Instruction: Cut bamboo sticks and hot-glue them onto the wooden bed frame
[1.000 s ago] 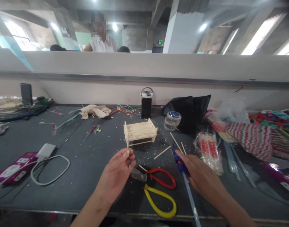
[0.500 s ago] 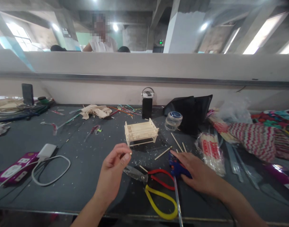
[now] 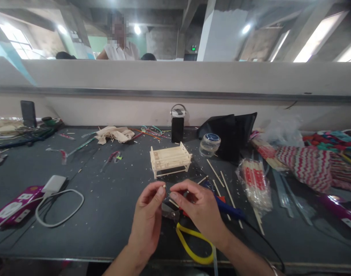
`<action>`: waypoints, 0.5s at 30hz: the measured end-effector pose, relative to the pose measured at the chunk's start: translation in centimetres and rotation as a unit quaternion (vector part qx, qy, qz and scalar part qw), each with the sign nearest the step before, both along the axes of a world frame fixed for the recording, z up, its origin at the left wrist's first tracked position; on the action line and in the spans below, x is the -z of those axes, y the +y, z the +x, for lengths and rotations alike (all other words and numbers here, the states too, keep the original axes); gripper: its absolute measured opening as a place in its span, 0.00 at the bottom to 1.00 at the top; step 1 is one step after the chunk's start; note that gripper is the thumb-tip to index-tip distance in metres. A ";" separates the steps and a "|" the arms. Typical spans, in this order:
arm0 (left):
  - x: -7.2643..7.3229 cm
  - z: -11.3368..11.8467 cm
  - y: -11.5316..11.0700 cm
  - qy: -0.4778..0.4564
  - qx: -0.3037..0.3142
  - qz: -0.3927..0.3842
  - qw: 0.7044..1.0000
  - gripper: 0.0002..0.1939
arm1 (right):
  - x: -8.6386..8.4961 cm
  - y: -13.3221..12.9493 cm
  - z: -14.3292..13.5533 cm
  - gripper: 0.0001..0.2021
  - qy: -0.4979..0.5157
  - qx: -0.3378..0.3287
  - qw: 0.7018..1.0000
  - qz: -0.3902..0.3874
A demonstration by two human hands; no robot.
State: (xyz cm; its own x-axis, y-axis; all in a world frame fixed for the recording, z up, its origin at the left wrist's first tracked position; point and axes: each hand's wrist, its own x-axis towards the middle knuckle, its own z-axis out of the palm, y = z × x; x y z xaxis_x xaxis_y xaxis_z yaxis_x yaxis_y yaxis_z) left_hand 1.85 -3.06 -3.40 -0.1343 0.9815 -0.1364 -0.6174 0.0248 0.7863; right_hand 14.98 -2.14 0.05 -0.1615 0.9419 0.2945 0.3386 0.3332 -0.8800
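My left hand (image 3: 148, 214) pinches a small pale bit of wooden stick (image 3: 164, 186) between thumb and forefinger. Close beside it, my right hand (image 3: 202, 212) has thumb and fingertips drawn together; whether anything is in them I cannot make out. Just beyond the hands stands a small model bed (image 3: 171, 158) made of thin wooden sticks. A blue glue gun (image 3: 230, 209) lies behind my right hand, partly hidden by it. Under the hands lie pliers with a yellow handle (image 3: 194, 251) and a red one mostly covered.
Loose sticks (image 3: 227, 188) lie to the right, near a bag of sticks (image 3: 254, 178). Behind stand a jar (image 3: 210, 145), a bottle (image 3: 177, 126) and a black bag (image 3: 235, 134). A purple power strip (image 3: 20, 203) with a white cable is at left. A person (image 3: 120, 50) is beyond the partition.
My right hand has let go of the glue gun and moved left to my left hand. The glue gun now lies turned on the table. My left hand has shifted slightly right.
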 end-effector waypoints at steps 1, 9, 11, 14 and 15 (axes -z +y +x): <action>0.0 0.0 0.1 -0.006 0.000 -0.005 1.000 0.07 | 0.1 0.2 0.0 0.03 0.000 -0.003 1.000 0.009; 0.3 0.5 0.2 0.010 0.000 0.015 1.000 0.07 | 0.5 0.5 -0.3 0.04 0.004 -0.014 0.999 0.045; 0.4 0.5 0.2 0.035 -0.010 0.030 0.999 0.07 | 0.7 0.6 -0.4 0.04 0.013 -0.009 0.999 0.046; 0.4 0.6 0.2 0.083 -0.021 0.059 0.995 0.07 | 1.1 0.8 -0.5 0.04 0.027 0.005 0.999 0.047; 0.5 0.6 0.2 0.100 -0.025 0.067 0.992 0.07 | 1.2 0.8 -0.6 0.04 0.029 0.010 0.998 0.046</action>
State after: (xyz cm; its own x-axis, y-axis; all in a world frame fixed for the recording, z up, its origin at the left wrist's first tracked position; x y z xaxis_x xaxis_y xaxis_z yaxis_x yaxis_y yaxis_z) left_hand 2.45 -2.87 -3.87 -0.1949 0.9804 0.0293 -0.4462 -0.1152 0.8875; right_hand 14.41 -1.33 -1.12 -0.1235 0.9134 0.3879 0.2950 0.4070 -0.8645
